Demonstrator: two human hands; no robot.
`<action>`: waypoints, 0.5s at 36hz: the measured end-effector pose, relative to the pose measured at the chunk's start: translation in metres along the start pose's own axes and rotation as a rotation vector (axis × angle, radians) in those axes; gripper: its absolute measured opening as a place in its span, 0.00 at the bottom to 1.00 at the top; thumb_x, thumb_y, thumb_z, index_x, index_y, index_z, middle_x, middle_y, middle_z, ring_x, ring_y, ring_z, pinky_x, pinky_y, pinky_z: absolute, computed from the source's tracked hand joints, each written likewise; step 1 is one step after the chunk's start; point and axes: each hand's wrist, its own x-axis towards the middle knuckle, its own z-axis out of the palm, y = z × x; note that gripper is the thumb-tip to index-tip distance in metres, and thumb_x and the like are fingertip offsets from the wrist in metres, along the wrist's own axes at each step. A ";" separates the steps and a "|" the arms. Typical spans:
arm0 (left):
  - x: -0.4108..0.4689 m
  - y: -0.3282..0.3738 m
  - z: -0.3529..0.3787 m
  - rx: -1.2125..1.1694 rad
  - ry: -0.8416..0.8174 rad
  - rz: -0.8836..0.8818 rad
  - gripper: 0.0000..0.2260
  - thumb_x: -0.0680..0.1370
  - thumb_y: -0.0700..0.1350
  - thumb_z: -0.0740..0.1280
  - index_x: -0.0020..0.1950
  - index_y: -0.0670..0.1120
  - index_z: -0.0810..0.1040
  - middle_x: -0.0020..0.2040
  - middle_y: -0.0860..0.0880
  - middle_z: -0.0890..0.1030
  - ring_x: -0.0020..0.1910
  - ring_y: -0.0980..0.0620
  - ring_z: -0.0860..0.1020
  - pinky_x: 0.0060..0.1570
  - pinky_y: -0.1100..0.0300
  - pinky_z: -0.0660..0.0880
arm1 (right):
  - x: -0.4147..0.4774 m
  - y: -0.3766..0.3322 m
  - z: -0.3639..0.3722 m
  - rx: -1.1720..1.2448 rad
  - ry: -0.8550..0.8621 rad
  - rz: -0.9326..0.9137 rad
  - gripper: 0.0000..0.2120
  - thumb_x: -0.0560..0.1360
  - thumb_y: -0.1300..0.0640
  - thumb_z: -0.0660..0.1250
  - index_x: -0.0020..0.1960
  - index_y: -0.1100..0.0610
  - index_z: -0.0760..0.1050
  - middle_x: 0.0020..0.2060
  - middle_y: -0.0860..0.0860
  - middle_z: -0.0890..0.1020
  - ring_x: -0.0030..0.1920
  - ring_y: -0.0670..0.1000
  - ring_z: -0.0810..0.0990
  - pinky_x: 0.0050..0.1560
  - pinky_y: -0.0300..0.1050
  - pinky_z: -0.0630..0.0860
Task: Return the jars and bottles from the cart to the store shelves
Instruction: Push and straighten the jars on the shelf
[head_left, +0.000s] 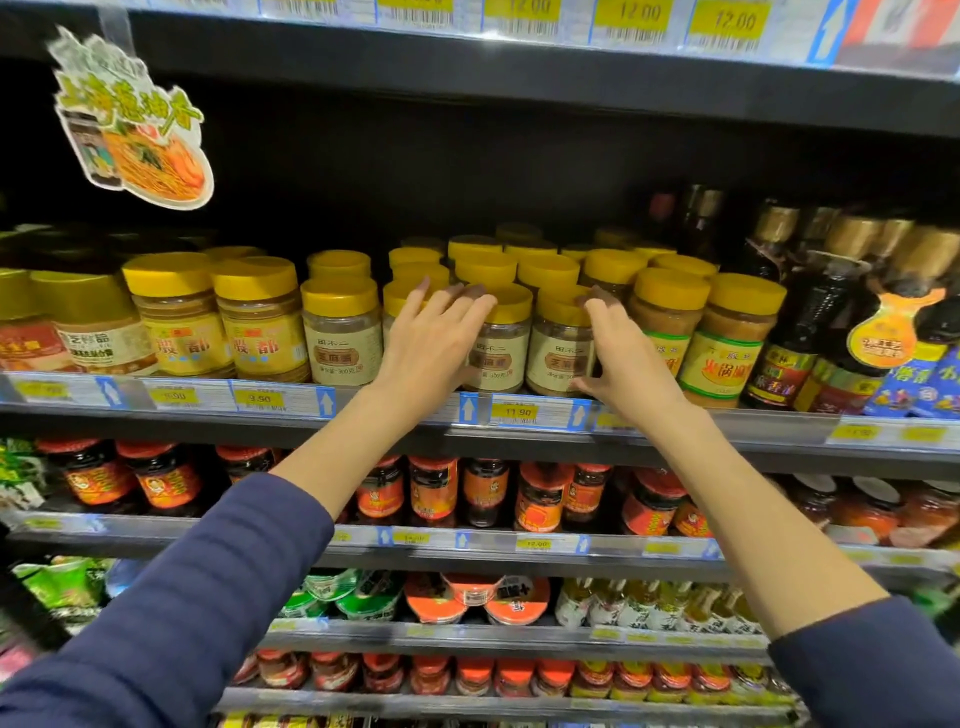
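Navy sleeves (208, 597), left hand (431, 343) grip open against yellow-lidded jars (501, 332), right hand (626, 358) grip clasping front jar (558, 343)

promo card (130, 122): noodle picture, hanging top left | price tags (514, 412): yellow, in rail strips beside blue arrows | bowl noodles (478, 597): orange lids, lower middle | green packets (57, 582): lower left | blue packets (919, 384): right edge
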 end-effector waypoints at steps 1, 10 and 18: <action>0.000 -0.001 0.000 -0.002 -0.006 0.004 0.37 0.59 0.49 0.81 0.64 0.42 0.72 0.61 0.42 0.79 0.61 0.41 0.76 0.65 0.43 0.66 | -0.001 0.000 0.000 -0.006 0.002 0.002 0.38 0.66 0.58 0.76 0.69 0.59 0.59 0.71 0.59 0.63 0.67 0.60 0.68 0.60 0.50 0.73; -0.020 -0.039 -0.023 -0.013 -0.073 -0.012 0.40 0.65 0.50 0.77 0.71 0.40 0.65 0.67 0.41 0.73 0.68 0.41 0.70 0.70 0.43 0.58 | 0.006 -0.037 0.008 -0.050 0.120 -0.119 0.36 0.67 0.51 0.74 0.70 0.60 0.63 0.62 0.59 0.72 0.64 0.61 0.69 0.70 0.63 0.57; -0.048 -0.075 -0.042 0.063 -0.124 -0.109 0.42 0.62 0.50 0.79 0.71 0.38 0.65 0.67 0.38 0.73 0.67 0.39 0.70 0.70 0.43 0.58 | 0.024 -0.065 0.020 -0.025 0.130 -0.192 0.35 0.68 0.49 0.73 0.70 0.58 0.64 0.63 0.58 0.73 0.64 0.60 0.70 0.71 0.61 0.55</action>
